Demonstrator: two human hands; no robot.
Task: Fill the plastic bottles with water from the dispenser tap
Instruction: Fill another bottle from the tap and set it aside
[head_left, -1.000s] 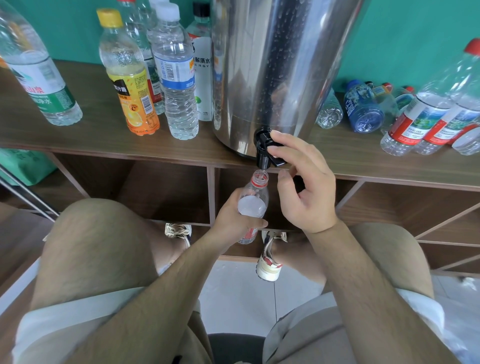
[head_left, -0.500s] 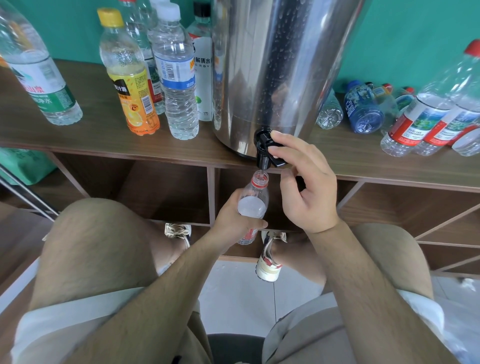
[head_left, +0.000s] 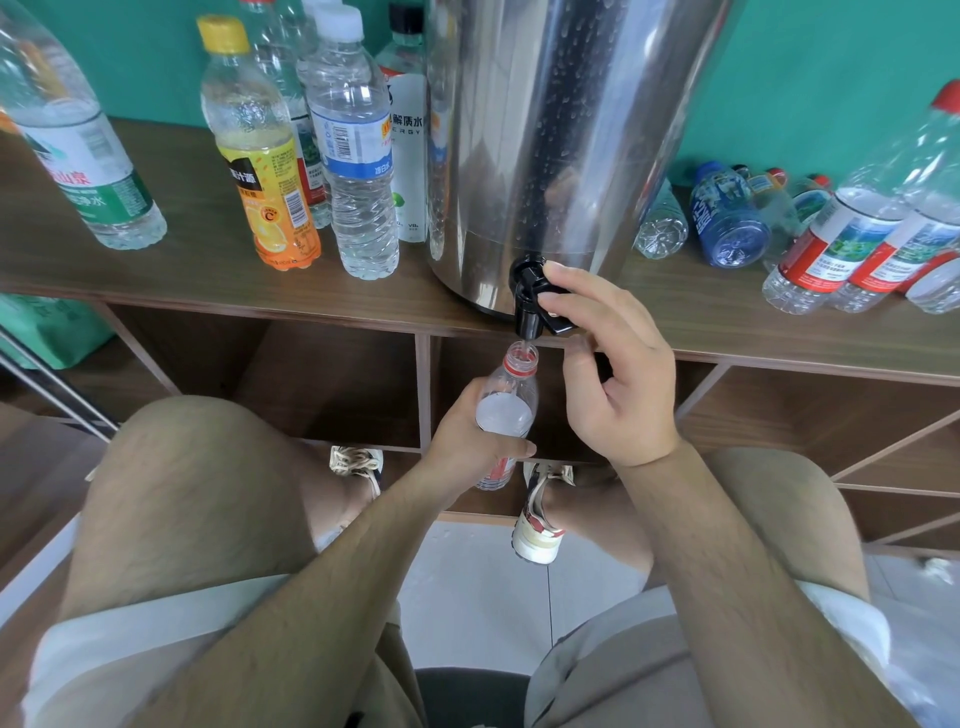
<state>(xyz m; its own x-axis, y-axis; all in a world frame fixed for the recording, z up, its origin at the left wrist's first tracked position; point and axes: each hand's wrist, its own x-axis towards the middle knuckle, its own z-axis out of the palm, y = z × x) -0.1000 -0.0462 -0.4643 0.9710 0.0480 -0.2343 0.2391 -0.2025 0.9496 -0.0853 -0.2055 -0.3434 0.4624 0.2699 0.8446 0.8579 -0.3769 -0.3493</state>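
Observation:
A steel water dispenser stands on a wooden shelf, its black tap jutting over the front edge. My right hand has its fingers curled on the tap's lever. My left hand grips a clear plastic bottle with a red neck ring, uncapped, its mouth right under the spout. Water shows inside the bottle up to its shoulder.
Capped bottles stand left of the dispenser, among them a yellow-capped orange one and a clear one. More bottles lie on their sides at the right. Open cubbies sit below the shelf. My knees and shoes are near the unit.
Nearly nothing has moved. Both hands stay in place, the left on the bottle and the right on the tap lever.

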